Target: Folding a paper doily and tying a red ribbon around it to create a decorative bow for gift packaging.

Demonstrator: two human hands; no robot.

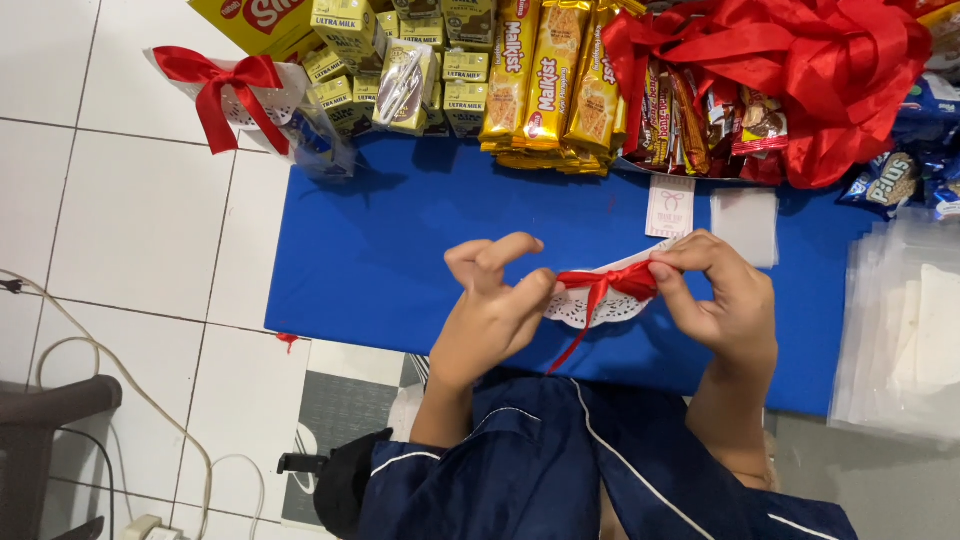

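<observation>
A mat lies on the tiled floor, and both hands work above its near edge. The left hand and right hand sit side by side, with a ribbon stretched between them over a paper doily. Along the mat's far edge stand milk cartons at left, biscuit packs in the middle and a ribbon heap at right. A bowed parcel lies left of the cartons. Plastic bags lie right of the hands.

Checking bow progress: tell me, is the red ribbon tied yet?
Cannot tell: both hands, left and right, pinch the red ribbon on the doily.
</observation>
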